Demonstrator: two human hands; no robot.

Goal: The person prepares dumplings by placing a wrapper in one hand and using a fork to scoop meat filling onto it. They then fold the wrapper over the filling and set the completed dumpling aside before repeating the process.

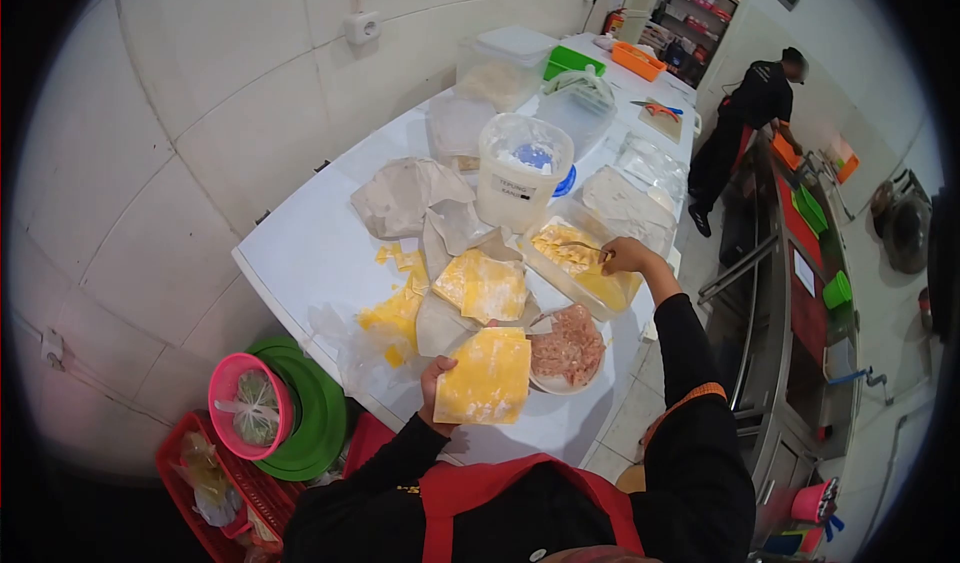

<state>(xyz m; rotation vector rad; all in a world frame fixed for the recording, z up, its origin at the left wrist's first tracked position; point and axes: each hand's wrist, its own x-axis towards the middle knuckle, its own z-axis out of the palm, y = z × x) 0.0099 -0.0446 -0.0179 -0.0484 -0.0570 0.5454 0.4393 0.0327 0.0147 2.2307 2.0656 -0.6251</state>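
My left hand (436, 387) is closed on a flour-dusted stack of square yellow dough wrappers (485, 375), held over the table's near edge. Over a rectangular clear container (612, 308), my right hand (628, 256) grips a thin metal utensil (592, 247); its tip is too small to tell whether it is a spoon or a fork. Folded yellow pieces (560, 243) lie inside that container. Beside the held wrappers stands a white bowl (562, 388) of pink minced meat (570, 348). More yellow wrappers (482, 285) rest on crumpled paper, with yellow scraps (395, 313) to their left.
A lidless white tub (515, 198) stands behind the wrappers, near a lidded plastic box (505, 63). Orange-handled scissors (660, 111) lie farther back. On the floor at left are a pink basket (225, 388) and a red crate (190, 483). Another person (750, 113) works at the right counter.
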